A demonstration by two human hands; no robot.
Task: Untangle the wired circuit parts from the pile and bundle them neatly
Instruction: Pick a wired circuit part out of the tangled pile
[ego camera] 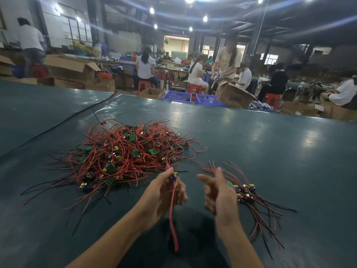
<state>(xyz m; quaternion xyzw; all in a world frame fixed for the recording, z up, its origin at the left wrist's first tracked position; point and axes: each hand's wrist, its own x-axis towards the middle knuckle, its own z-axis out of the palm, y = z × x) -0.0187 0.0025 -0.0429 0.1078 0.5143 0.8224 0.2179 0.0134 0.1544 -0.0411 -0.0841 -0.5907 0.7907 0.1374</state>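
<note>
Nearest of all, a long red wire (172, 219) hangs down over the dark near edge of the table. It hangs from a small circuit part (174, 176) with a purple and yellow bit on it. The left hand (166, 192) pinches this part, with fingers and thumb curled around it, just up off the table.

The right hand (218, 192) is just to the right, a little apart from the left one. Its first finger sticks out and its other fingers curl loosely. It grips nothing that I can see.

Just behind and to the right of that hand lies a small bundle (249, 194) of circuit parts. Their red and black wires fan out to the near right. I cannot tell if the hand touches it.

A bit farther, to the left, sits the big pile (131, 157). It is a messy heap of red wires, black wires and little green boards, all mixed up.

Everything rests on a shiny dark green table (270, 151).

Past the far edge stand two blue crates (177, 97) and an open cardboard box (233, 97). The box has dark print, but it is too blurry to read. A standing person (228, 60) bends over the box. Other people sit on red stools (195, 88) at long tables. Bright lamps (205, 18) shine from the roof.
</note>
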